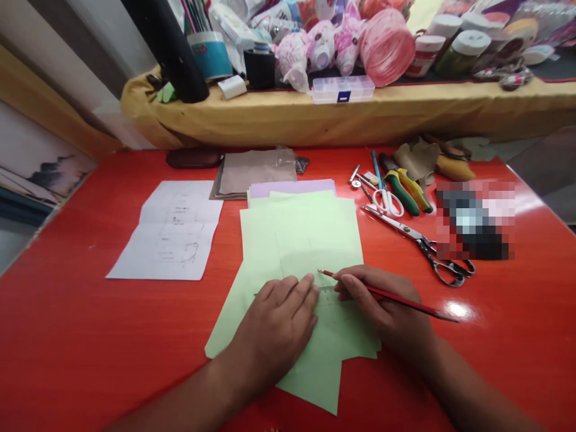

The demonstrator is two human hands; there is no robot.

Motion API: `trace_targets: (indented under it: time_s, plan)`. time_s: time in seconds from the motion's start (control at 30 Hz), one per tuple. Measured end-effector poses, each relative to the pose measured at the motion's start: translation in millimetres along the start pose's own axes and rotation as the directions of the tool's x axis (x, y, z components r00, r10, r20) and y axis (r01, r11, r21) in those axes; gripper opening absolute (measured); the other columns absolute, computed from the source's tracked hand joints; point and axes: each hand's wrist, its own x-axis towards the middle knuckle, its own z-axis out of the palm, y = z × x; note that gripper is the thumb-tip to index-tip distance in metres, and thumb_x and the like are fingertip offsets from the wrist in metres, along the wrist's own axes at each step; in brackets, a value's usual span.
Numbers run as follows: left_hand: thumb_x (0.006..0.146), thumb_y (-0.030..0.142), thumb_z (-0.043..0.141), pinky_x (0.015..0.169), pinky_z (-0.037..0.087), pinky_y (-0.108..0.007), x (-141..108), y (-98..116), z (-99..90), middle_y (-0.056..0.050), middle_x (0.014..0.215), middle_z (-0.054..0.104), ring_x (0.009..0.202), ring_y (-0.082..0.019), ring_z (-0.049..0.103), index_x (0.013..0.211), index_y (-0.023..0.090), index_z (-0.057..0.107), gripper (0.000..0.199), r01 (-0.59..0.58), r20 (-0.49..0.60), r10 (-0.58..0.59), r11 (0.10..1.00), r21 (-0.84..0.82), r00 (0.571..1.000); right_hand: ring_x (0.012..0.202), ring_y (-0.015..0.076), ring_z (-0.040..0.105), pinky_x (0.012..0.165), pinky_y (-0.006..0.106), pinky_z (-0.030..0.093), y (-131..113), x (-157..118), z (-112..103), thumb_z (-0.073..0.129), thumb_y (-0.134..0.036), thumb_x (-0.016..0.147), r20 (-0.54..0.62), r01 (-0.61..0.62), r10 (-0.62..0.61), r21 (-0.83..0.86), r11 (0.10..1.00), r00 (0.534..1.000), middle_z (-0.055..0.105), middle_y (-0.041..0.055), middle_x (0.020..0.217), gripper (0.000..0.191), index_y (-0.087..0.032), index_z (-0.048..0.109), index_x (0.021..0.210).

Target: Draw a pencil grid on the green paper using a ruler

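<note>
Light green sheets of paper [310,228] lie in a loose stack on the red table, with faint pencil lines on the top one. My left hand [281,324] rests flat on the paper, fingers stretched out over a thin clear ruler [329,289], most of which it hides. In my right hand [382,297] is a slim red and dark pencil [405,303], pinched near its light-coloured end. That end points toward the paper just above the ruler; whether it touches I cannot tell. The pencil's other end slants out to the right.
A white sheet with drawings [173,234] lies left. Large scissors [416,235], white-handled scissors [387,203], green-yellow pliers [407,189] and a pixelated dark object [472,222] are right. Behind are brown sheets [258,171], a dark case [193,157] and a shelf [270,117] crowded with jars.
</note>
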Motion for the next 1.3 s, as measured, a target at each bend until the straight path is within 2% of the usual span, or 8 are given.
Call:
trace_targets:
  time_s: [0.23, 0.37, 0.47, 0.7, 0.8, 0.93, 1.17, 1.3]
  plan:
    - [0.110, 0.020, 0.053, 0.094, 0.049, -0.046, 0, 2, 0.0, -0.014, 0.143, 0.071, 0.117, -0.031, 0.062, 0.135, 0.007, 0.068, 0.032, 0.014, -0.009, -0.014, 1.000, -0.012, 1.000, 0.073, 0.0159, 0.077, 0.068, 0.027, 0.058, -2, 5, 2, 0.058, -0.029, 0.109, 0.009, 0.047, -0.047, -0.083, 0.995, 0.999, 0.080, 0.0015, 0.081, 0.023, -0.023, 0.075, 0.095]
    - [0.110, 0.020, 0.053, 0.092, 0.049, -0.045, 1, 1, 0.5, -0.014, 0.140, 0.072, 0.114, -0.031, 0.063, 0.133, 0.007, 0.069, 0.030, 0.013, -0.031, -0.013, 1.000, -0.013, 0.999, 0.081, 0.0172, 0.079, 0.074, 0.027, 0.060, -1, 8, 4, 0.066, -0.026, 0.105, -0.033, 0.118, -0.123, -0.127, 0.985, 0.992, 0.083, 0.0027, 0.091, 0.010, -0.023, 0.075, 0.102]
    - [0.111, 0.021, 0.053, 0.092, 0.049, -0.045, 1, 1, 0.9, -0.013, 0.139, 0.073, 0.113, -0.031, 0.063, 0.131, 0.007, 0.070, 0.030, 0.016, -0.047, -0.017, 1.000, -0.017, 0.999, 0.083, 0.0169, 0.079, 0.075, 0.026, 0.059, -2, 11, 4, 0.069, -0.023, 0.103, -0.014, 0.172, -0.177, -0.175, 0.969, 0.984, 0.083, 0.0027, 0.093, 0.006, -0.022, 0.075, 0.104]
    - [0.111, 0.020, 0.051, 0.093, 0.049, -0.045, -1, 1, 1.2, -0.012, 0.139, 0.073, 0.114, -0.031, 0.063, 0.132, 0.008, 0.070, 0.030, 0.028, -0.056, -0.029, 0.999, -0.026, 0.998, 0.061, 0.0134, 0.069, 0.059, 0.025, 0.052, -23, 22, -7, 0.057, -0.028, 0.110, 0.038, 0.218, -0.215, -0.231, 0.948, 0.976, 0.072, -0.0007, 0.072, 0.024, -0.022, 0.068, 0.089]
    - [0.110, 0.019, 0.053, 0.093, 0.049, -0.045, -2, 1, 2.2, -0.014, 0.140, 0.072, 0.116, -0.032, 0.063, 0.133, 0.007, 0.069, 0.030, 0.031, -0.061, -0.033, 0.999, -0.034, 0.998, 0.061, 0.0140, 0.068, 0.059, 0.026, 0.051, -28, 29, 1, 0.055, -0.031, 0.112, 0.056, 0.260, -0.255, -0.280, 0.924, 0.965, 0.071, 0.0002, 0.073, 0.026, -0.021, 0.066, 0.090]
    - [0.108, 0.016, 0.054, 0.092, 0.049, -0.046, -3, 2, 2.9, -0.015, 0.140, 0.071, 0.117, -0.033, 0.062, 0.135, 0.006, 0.068, 0.032, 0.031, -0.045, -0.033, 0.999, -0.030, 0.998, 0.060, 0.0144, 0.066, 0.058, 0.027, 0.050, -18, 32, 17, 0.049, -0.033, 0.114, 0.048, 0.299, -0.299, -0.301, 0.905, 0.953, 0.070, 0.0007, 0.072, 0.030, -0.020, 0.064, 0.092]
    - [0.109, 0.020, 0.056, 0.092, 0.048, -0.045, -3, 2, 1.5, -0.014, 0.141, 0.071, 0.115, -0.032, 0.062, 0.135, 0.006, 0.068, 0.032, 0.031, -0.022, -0.032, 0.999, -0.018, 0.999, 0.054, 0.0127, 0.063, 0.055, 0.025, 0.047, -1, 27, 13, 0.051, -0.031, 0.113, -0.048, 0.201, -0.224, -0.291, 0.936, 0.974, 0.067, -0.0018, 0.067, 0.029, -0.022, 0.062, 0.088]
    - [0.109, 0.020, 0.055, 0.092, 0.048, -0.045, -4, 2, 1.3, -0.013, 0.141, 0.071, 0.115, -0.032, 0.061, 0.135, 0.007, 0.068, 0.032, 0.033, -0.023, -0.033, 0.999, -0.026, 0.999, 0.056, 0.0127, 0.065, 0.055, 0.024, 0.047, 0, 28, 15, 0.053, -0.031, 0.112, -0.041, 0.203, -0.224, -0.283, 0.937, 0.974, 0.068, -0.0020, 0.068, 0.027, -0.022, 0.063, 0.089]
